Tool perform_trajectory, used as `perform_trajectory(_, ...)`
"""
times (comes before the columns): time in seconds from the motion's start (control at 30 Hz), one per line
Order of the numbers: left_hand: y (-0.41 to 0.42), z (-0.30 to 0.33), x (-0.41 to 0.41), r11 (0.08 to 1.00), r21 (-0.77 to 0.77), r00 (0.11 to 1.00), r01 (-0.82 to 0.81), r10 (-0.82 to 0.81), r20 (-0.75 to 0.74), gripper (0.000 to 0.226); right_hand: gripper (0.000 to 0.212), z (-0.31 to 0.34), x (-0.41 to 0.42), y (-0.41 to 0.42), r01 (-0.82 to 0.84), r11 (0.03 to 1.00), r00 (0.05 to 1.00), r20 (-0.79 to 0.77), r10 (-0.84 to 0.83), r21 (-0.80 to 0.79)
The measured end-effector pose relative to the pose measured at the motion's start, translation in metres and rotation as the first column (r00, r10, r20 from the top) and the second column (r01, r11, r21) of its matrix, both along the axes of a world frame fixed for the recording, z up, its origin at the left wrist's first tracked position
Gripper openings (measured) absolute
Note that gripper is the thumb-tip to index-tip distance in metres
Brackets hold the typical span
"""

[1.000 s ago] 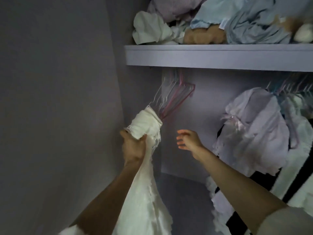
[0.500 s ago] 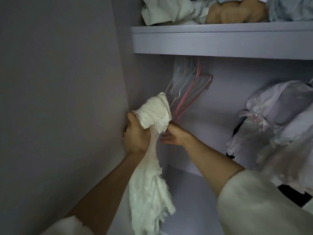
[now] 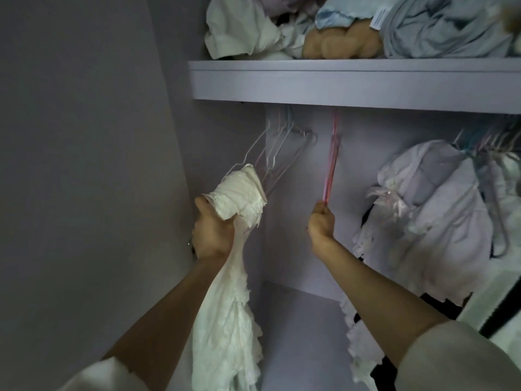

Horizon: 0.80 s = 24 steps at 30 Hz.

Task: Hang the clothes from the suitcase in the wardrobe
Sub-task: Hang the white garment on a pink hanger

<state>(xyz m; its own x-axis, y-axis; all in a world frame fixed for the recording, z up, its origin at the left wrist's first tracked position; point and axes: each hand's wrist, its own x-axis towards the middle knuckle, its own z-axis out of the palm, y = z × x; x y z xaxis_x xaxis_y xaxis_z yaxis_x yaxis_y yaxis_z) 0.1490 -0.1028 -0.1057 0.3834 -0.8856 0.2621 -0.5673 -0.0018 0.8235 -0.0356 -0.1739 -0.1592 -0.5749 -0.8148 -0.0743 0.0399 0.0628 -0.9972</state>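
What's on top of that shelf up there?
On the shelf sits a heap of crumpled clothes: white cloth, pale blue cloth, and a tan lumpy thing. Whatever lies behind the heap is hidden.

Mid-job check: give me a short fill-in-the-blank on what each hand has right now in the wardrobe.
1. The left hand grips a bunched ____ garment.
2. The right hand pinches the bottom of a ____ hanger.
3. The other empty hangers hang to the ____ of that hanger.
4. Folded clothes and a tan soft toy lie on the ____ above the hangers.

Missing words: white; pink; left; shelf
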Motion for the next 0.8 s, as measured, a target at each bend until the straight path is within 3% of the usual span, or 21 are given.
perform_trajectory(0.27,0.013,0.002,-0.032,0.999,-0.015,0.998,0.053,-0.053,-0.034,0.048,0.044,0.029,-0.050,0.032,-0.100,0.992,0.994,-0.040,0.103,0.079)
perform_trajectory(0.4,0.017,0.001,-0.037,0.996,-0.031,0.992,0.084,-0.087,-0.094,0.047,0.025,0.050,-0.048,0.051,-0.161,0.987,0.986,-0.051,0.162,0.026)
perform_trajectory(0.57,0.017,-0.005,-0.041,0.980,-0.022,0.942,0.198,-0.197,-0.271,0.049,0.035,0.042,-0.037,0.076,-0.292,0.956,0.954,-0.069,0.291,-0.013)
perform_trajectory(0.67,0.019,-0.015,-0.043,0.963,0.042,0.857,0.268,-0.218,-0.468,0.058,0.038,0.016,-0.031,0.097,-0.361,0.933,0.929,-0.088,0.359,-0.006)
perform_trajectory(0.8,0.018,-0.041,-0.046,0.932,0.195,0.724,0.304,-0.094,-0.683,0.072,0.037,-0.029,-0.037,0.132,-0.453,0.888,0.883,-0.096,0.459,0.072)
